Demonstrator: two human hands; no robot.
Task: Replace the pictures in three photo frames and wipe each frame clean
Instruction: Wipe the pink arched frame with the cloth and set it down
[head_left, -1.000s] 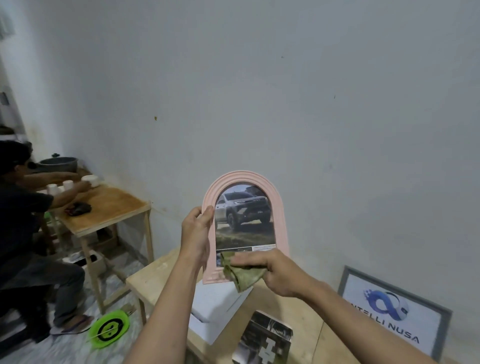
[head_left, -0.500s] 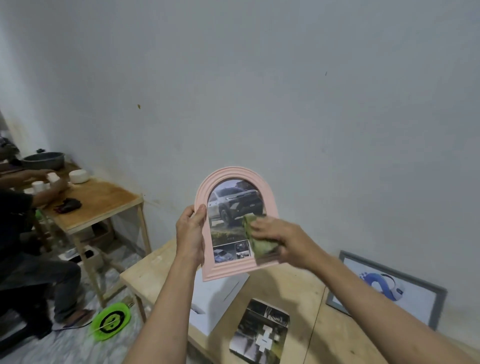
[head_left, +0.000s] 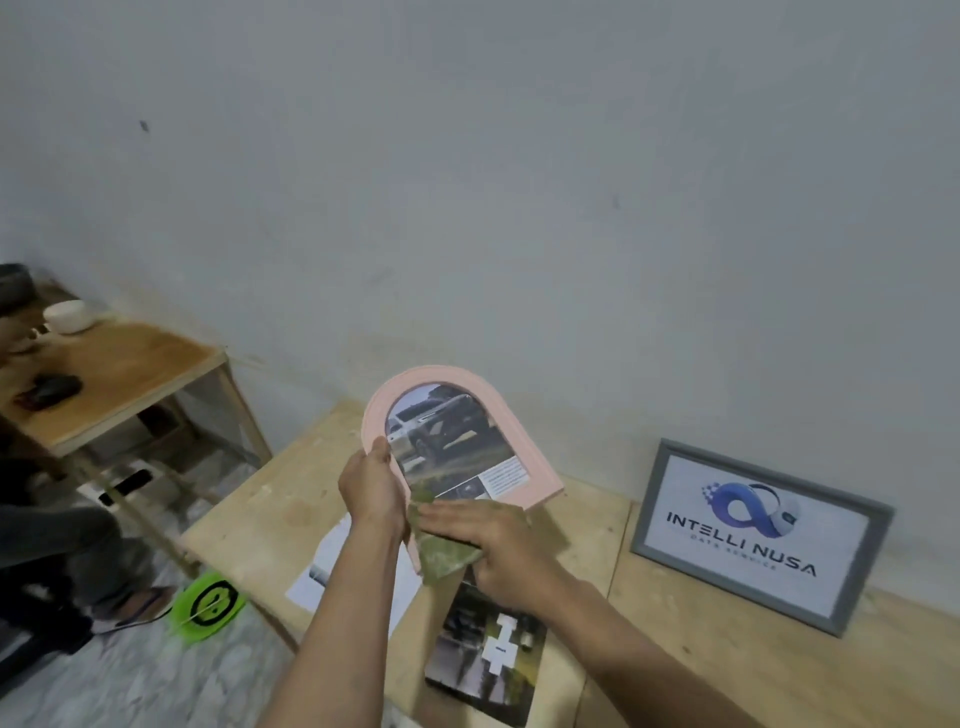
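The grey frame (head_left: 759, 535), leaning against the wall well to the right of the right hand (head_left: 498, 545), shows a print reading "INTELLI NUSA" in dark capitals under a blue looped logo; a smaller line beneath it is too blurred to read. The pink arched frame (head_left: 540, 480) above that hand holds a car picture with a small text block, illegible.

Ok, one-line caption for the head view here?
Left hand holds a pink arched frame while right hand wipes its lower glass with a green cloth.
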